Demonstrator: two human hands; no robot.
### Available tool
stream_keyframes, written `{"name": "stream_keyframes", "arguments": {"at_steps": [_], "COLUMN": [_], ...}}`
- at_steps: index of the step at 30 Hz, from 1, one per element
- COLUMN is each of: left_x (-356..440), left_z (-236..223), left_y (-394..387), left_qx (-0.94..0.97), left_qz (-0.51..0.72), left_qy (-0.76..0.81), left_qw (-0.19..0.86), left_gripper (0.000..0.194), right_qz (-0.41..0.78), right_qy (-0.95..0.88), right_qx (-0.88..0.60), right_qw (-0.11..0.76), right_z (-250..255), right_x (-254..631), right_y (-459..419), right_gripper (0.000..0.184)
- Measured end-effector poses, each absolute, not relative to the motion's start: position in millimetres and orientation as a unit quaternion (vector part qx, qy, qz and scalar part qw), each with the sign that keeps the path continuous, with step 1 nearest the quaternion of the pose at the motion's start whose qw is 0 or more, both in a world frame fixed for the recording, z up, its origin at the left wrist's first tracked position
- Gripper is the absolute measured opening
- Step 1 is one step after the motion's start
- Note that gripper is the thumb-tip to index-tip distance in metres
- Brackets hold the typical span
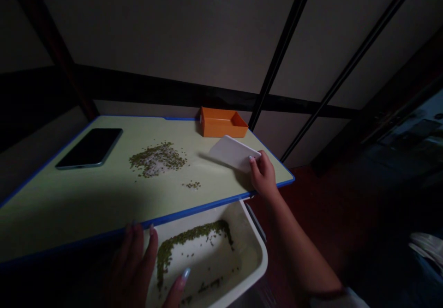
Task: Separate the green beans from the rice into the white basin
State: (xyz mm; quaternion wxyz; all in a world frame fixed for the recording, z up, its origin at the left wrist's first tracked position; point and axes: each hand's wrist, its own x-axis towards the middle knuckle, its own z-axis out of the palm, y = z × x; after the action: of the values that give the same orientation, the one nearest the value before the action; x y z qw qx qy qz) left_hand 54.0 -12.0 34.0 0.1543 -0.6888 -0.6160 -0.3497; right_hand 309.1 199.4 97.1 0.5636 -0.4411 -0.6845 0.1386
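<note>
My right hand [264,174] pinches the corner of a thin white card [231,153], tilted over the right part of the table. A heap of small green beans or seeds mixed with white grains [158,159] lies on the pale tabletop, left of the card. A smaller scatter of them [193,185] sits nearer the front edge. Below that edge is a white plastic bin [256,248] with green beans banked along its inner walls. My left hand [138,262] grips the bin's left side, fingers outside and thumb over the inside; shadow hides part of it.
A dark-screened phone or tablet [92,147] lies at the table's left. An orange open box [223,128] stands at the back right. Blue trim [211,205] edges the table. Behind rise panelled doors [173,31], and the reddish floor [311,197] is dim.
</note>
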Motion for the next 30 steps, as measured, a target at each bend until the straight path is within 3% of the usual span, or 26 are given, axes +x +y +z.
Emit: {"name": "stream_keyframes", "arguments": {"at_steps": [7,17,30], "left_x": [50.9,59.2,63.4], "left_z": [38.5,45.9,47.6], "left_y": [-14.9,-20.2,-28.3], "left_qx": [-0.714,-0.694,-0.678], "left_qz": [-0.303,-0.292,-0.302], "left_qy": [-0.598,-0.642,-0.664], "left_qw": [0.204,0.148,0.097], "left_gripper": [0.075,0.073,0.073], "right_qz": [0.221,0.262,0.279], "right_qy": [-0.72,-0.791,-0.796], "right_qx": [-0.392,-0.324,-0.307], "right_qw": [0.527,0.448,0.44], "right_z": [98.3,104.3,104.7], "right_x": [305.9,275.5,284.6], "right_y": [196.9,198.4,192.3], "right_gripper": [0.02,0.016,0.022]}}
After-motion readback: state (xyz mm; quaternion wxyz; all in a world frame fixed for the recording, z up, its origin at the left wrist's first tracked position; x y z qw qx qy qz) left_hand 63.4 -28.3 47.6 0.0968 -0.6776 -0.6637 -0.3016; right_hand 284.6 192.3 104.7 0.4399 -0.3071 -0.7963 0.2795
